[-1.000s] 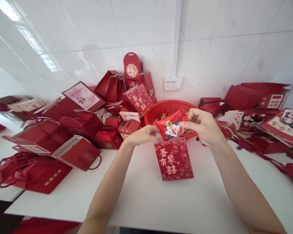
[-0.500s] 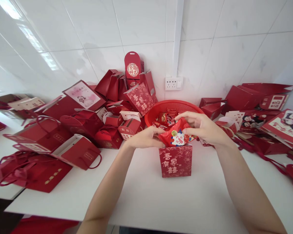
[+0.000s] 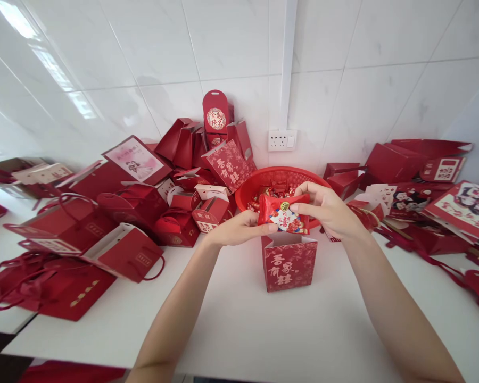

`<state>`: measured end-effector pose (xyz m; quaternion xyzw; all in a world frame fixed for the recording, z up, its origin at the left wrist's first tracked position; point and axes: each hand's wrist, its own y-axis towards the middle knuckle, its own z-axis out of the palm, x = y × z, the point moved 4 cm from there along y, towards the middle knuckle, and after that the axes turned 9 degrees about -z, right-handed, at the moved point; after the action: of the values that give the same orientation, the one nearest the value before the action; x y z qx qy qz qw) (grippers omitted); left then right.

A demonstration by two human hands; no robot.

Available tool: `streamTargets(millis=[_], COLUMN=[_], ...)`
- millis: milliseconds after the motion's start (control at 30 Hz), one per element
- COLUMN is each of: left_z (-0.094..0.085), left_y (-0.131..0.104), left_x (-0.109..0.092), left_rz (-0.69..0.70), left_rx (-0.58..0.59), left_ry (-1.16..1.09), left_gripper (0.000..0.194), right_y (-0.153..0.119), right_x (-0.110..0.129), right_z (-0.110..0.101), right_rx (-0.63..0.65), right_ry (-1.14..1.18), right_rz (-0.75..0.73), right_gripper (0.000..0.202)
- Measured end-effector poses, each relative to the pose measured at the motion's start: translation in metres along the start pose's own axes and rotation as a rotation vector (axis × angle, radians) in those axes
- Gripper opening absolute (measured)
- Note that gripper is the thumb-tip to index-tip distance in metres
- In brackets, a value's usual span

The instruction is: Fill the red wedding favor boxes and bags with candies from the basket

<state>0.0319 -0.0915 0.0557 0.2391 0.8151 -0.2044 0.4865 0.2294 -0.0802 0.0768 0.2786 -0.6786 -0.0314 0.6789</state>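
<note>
The right hand (image 3: 327, 210) pinches the upper right part of a glossy red plastic packet (image 3: 283, 215), printed with a white patch, a yellow emblem and blue trim, thumb in front and fingers curled behind. The left hand (image 3: 241, 229) grips the packet's lower left corner, thumb along its front edge. The packet appears just above the open top of a dark red paper box (image 3: 290, 266) with pale pink Chinese lettering; whether they touch cannot be told. The box stands upright on a smooth white table (image 3: 239, 324). Behind the hands is a round, bright red mesh plastic basket (image 3: 245, 191) containing small wrapped pieces (image 3: 279, 186). Red folded-card boxes and corded bags (image 3: 123, 252) crowd the left; red cards with cartoon figures (image 3: 471, 207) lie right. A white wall socket (image 3: 282, 140) sits on the pale tiled wall (image 3: 239, 42).
</note>
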Motion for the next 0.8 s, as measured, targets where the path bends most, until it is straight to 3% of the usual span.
streamTargets(millis=[167, 333, 800], left_z=[0.003, 0.008, 0.006], left_y=[-0.001, -0.003, -0.005], left_x=[0.000, -0.004, -0.004], left_rz=[-0.018, -0.006, 0.012], left_rx=[0.116, 0.209, 0.134], left_ry=[-0.090, -0.136, -0.103], left_gripper=[0.041, 0.041, 0.045], right_y=[-0.002, -0.003, -0.007], right_x=[0.008, 0.014, 0.026], right_z=[0.000, 0.002, 0.006], right_rx=[0.063, 0.145, 0.169], right_ry=[-0.084, -0.231, -0.158], right_rz=[0.037, -0.032, 0.024], right_gripper=[0.035, 0.028, 0.027])
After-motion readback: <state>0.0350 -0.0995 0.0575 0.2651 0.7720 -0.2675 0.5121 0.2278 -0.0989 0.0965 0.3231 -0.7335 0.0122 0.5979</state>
